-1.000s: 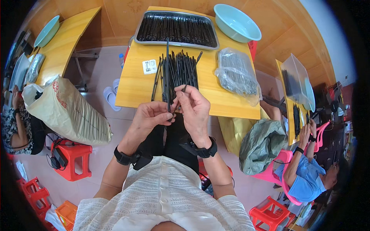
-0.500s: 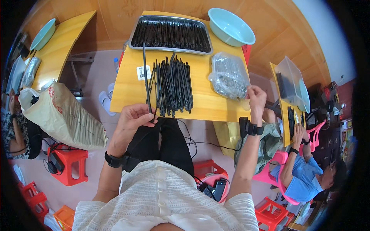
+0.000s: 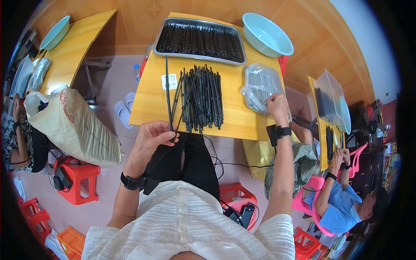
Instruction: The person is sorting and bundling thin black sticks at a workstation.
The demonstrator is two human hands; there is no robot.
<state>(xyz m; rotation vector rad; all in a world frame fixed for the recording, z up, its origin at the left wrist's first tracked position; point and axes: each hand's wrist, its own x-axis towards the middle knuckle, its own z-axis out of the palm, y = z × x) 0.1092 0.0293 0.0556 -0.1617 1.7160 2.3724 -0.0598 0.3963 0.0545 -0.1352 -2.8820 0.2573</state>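
My left hand, at the table's near edge, pinches the lower end of a long thin black stick that points away from me. One or two more dark sticks meet at the same fingertips. Just right of it a loose pile of black knobbly sticks lies on the yellow table. My right hand is curled at the near right corner of a clear plastic bag filled with thin see-through pieces. Its fingertips touch the bag; whatever sits between them is hidden.
Behind the pile stands a metal tray full of black sticks, with a pale blue basin beside it. A white label lies left of the pile. A large sack stands left; a co-worker sits right.
My right hand has moved left, from beside the plastic bag onto its near right corner. My left hand still pinches the stick. The whole view has shifted slightly.
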